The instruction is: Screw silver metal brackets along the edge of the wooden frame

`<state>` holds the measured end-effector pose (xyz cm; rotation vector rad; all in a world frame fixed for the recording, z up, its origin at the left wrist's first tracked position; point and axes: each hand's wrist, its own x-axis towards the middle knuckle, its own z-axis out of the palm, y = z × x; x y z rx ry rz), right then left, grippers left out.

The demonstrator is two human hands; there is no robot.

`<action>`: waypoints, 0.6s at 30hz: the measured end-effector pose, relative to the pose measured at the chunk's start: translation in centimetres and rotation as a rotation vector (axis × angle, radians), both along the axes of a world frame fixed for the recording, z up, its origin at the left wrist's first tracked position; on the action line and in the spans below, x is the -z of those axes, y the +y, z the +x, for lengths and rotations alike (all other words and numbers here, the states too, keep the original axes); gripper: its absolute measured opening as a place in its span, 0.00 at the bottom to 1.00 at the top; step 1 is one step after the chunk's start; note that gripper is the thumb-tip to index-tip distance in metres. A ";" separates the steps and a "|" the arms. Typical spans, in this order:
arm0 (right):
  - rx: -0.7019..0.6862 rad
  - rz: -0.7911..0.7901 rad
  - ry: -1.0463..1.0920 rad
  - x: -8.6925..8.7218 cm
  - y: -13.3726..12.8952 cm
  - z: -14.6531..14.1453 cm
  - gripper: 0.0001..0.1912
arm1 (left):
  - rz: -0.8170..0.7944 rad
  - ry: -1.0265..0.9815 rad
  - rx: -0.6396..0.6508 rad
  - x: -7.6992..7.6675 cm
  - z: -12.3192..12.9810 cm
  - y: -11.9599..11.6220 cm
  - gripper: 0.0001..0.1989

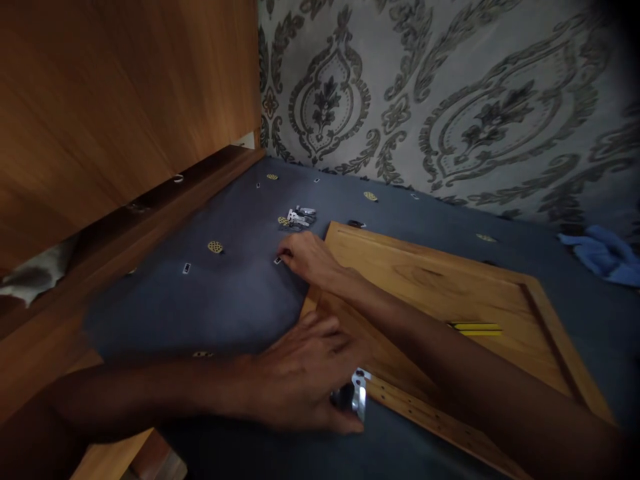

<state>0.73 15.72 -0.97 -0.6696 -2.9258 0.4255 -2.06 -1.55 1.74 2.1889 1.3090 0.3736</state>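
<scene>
While the fingers of the left hand [305, 373] are curved around a metal hinge [359, 395] at the near edge of a wooden panel [430, 280], the hinge lies between the thumb and these fingers, gripped by them. The right hand [307, 257] reaches over the panel's left corner, its fingertips closed together close to the dark surface [240, 293]; I cannot tell if they hold something. Beyond this hand, a small pile of metal pieces [301, 217] lies on the surface, which has yellow oval and small rectangular patterns. Yellow and black pencils [477, 329] rest on the panel. To the right there is a blue cloth [603, 255], behind stands a wall [400, 93] with ornamental pattern, and on the left is wooden furniture [125, 93].
</scene>
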 end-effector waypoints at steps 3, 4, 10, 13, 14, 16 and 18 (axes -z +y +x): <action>-0.007 -0.125 0.069 -0.2 0.0 0.2 0.18 | 0.021 -0.022 -0.006 0.1 0.0 0.0 0.21; 0.007 -0.173 0.100 -0.3 0.1 0.5 0.18 | 0.024 -0.040 -0.007 0.1 0.0 0.0 0.21; 0.204 -0.413 0.401 -2.0 0.0 5.9 0.10 | 0.043 -0.099 -0.013 0.4 -0.4 -0.5 0.20; 0.301 -0.473 0.552 -2.5 -1.9 10.8 0.08 | 0.072 -0.087 -0.023 0.5 -0.5 -0.6 0.18; 0.336 -0.484 0.600 -2.5 -2.8 12.4 0.07 | 0.078 -0.082 -0.027 0.5 -0.5 -0.6 0.19; 0.393 -0.513 0.679 -2.2 -5.0 15.3 0.07 | 0.077 -0.074 -0.034 0.3 -0.5 -0.7 0.20; 0.448 -0.543 0.726 -1.8 -7.3 17.4 0.09 | 0.064 -0.066 -0.040 0.2 -0.5 -0.8 0.22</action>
